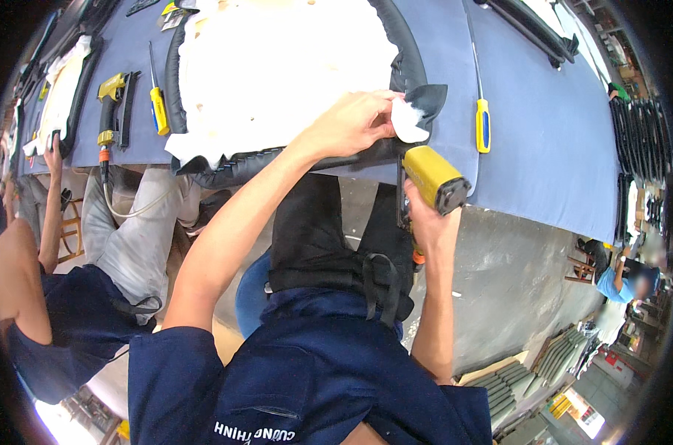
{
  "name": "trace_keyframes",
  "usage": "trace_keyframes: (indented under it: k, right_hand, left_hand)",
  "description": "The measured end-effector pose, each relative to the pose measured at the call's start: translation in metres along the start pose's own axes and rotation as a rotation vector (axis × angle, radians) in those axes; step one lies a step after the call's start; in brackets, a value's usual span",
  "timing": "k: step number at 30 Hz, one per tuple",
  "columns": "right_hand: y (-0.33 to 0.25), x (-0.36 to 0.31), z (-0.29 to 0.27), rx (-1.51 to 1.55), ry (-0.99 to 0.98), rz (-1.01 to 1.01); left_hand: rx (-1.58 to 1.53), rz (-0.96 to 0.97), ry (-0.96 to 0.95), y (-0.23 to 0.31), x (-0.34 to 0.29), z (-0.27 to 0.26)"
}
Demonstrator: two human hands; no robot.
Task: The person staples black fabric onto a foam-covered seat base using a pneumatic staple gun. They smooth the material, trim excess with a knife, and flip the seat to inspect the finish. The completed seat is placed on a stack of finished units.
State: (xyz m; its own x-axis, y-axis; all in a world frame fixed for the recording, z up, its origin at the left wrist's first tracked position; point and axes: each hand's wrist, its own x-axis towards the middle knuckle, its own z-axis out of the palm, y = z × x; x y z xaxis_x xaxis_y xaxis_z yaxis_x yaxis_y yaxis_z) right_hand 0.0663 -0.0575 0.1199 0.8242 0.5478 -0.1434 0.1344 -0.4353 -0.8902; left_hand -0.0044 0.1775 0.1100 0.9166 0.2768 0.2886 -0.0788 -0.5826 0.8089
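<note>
A padded panel [292,67] lies on the table before me, white on top with black cover material folded round its edges. My left hand [355,122] is closed at the panel's near right corner, pinching the white padding [408,122] there. Beside those fingers a loose black flap of cover [429,102] sticks out to the right. My right hand [428,222] is wrapped round the handle of a yellow and black staple gun [434,176], just below that corner and apart from it. Its nose is partly hidden by its body.
One screwdriver [483,126] lies right of the panel on the blue-grey table [533,141], another screwdriver [158,111] left of it. Past that rests a second staple gun [110,111] with a hose. A co-worker's hand [52,156] touches another panel [61,89]. Black panels [640,141] are stacked far right.
</note>
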Motion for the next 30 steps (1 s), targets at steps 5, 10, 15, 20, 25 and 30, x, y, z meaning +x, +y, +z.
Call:
trace_keyframes:
  k: [5, 10, 15, 20, 25, 30]
  right_hand:
    - [-0.01, 0.001, 0.005, 0.12, -0.065, 0.059]
    - [-0.024, -0.002, 0.001, 0.12, -0.118, 0.191]
    - [-0.018, 0.001, 0.017, 0.117, -0.087, 0.057]
    - [-0.026, 0.001, 0.018, 0.122, -0.084, 0.155]
    - [-0.032, 0.004, 0.004, 0.196, -0.179, 0.157]
    - [-0.042, 0.021, -0.086, 0.256, -0.104, 0.1]
  left_hand:
    - [-0.057, 0.097, 0.04, -0.018, -0.005, -0.003]
    - [-0.048, 0.005, 0.028, -0.009, 0.0, -0.002]
    - [-0.401, -0.019, 0.256, -0.009, -0.005, -0.006]
    - [-0.312, 0.029, 0.671, -0.006, -0.011, -0.009]
    - [-0.145, 0.01, 0.794, 0.003, -0.021, -0.019]
    - [0.192, -0.099, 0.675, 0.067, -0.088, -0.04]
